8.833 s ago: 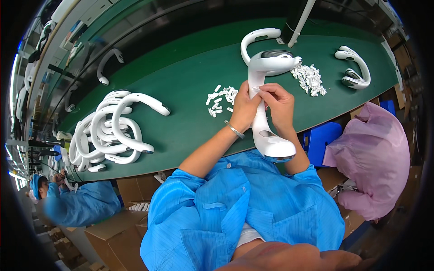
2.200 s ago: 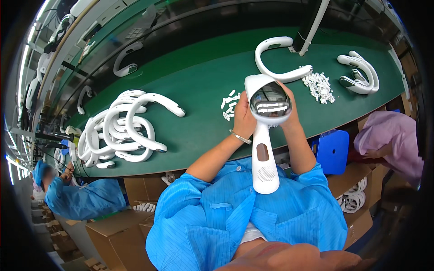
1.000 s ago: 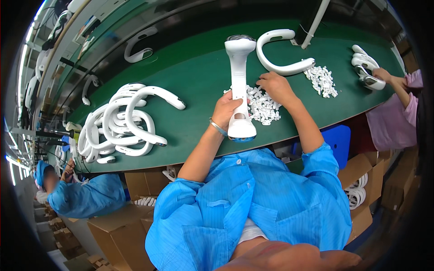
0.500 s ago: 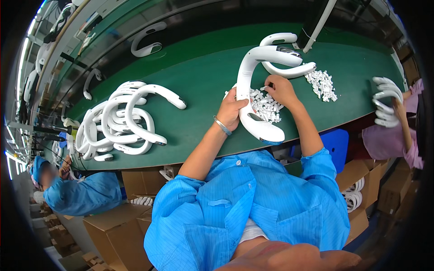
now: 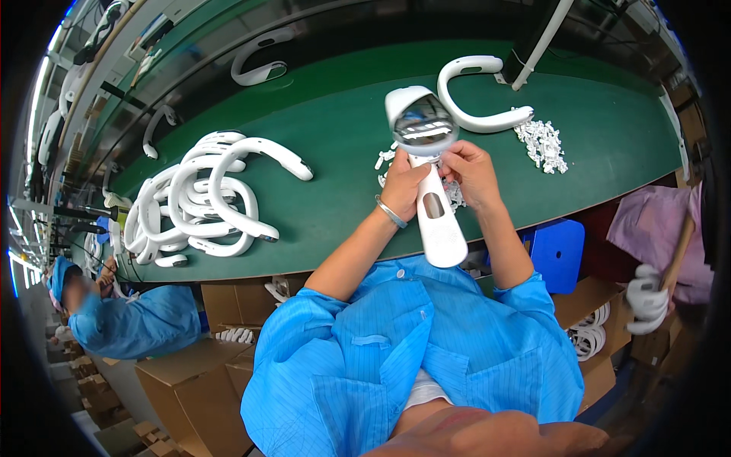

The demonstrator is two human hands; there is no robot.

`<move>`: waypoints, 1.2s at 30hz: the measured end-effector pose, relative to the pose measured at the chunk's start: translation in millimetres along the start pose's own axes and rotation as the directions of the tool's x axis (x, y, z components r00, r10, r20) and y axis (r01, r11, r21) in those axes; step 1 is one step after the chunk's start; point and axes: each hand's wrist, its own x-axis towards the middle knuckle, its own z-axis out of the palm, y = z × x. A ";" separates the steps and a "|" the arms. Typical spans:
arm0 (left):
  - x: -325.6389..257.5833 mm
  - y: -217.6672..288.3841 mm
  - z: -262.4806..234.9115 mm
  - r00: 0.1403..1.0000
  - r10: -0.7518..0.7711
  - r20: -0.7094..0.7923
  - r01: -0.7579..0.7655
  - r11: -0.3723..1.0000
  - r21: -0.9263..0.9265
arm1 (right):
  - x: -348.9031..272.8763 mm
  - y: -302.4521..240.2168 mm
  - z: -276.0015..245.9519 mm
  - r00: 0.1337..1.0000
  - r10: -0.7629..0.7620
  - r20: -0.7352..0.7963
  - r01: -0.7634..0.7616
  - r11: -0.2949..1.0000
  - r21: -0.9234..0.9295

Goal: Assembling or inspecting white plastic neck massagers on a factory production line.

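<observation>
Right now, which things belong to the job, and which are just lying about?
Seemingly in the job:
white curved device, in left hand, right hand at it
small white parts beside the hands
pile of similar devices, left

Seemingly just lying about:
blue box, at right
cardboard box, lower left

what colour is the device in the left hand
The device is white with a dark, shiny panel; the head view shows it best.

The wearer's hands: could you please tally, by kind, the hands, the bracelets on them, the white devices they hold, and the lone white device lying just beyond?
Hands: 2, left hand and right hand
Bracelets: 1, the bracelet on the left wrist
White devices: 2, held device and lone device
Total: 5
</observation>
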 end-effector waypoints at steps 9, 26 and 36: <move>-10.1 -1.9 12.0 0.998 0.067 0.001 -0.066 0.988 0.141 | -17.0 -7.6 35.6 0.976 -0.098 -0.196 0.053 0.973 -0.225; -22.7 -2.6 15.8 0.944 0.284 0.169 -0.329 0.857 0.398 | -37.6 -26.6 28.5 0.976 -0.214 -0.049 0.166 0.866 -0.472; -24.9 -4.2 22.5 0.869 0.419 0.264 -0.494 0.687 0.533 | -35.4 19.0 15.5 0.927 -0.361 -0.102 0.316 0.897 -0.309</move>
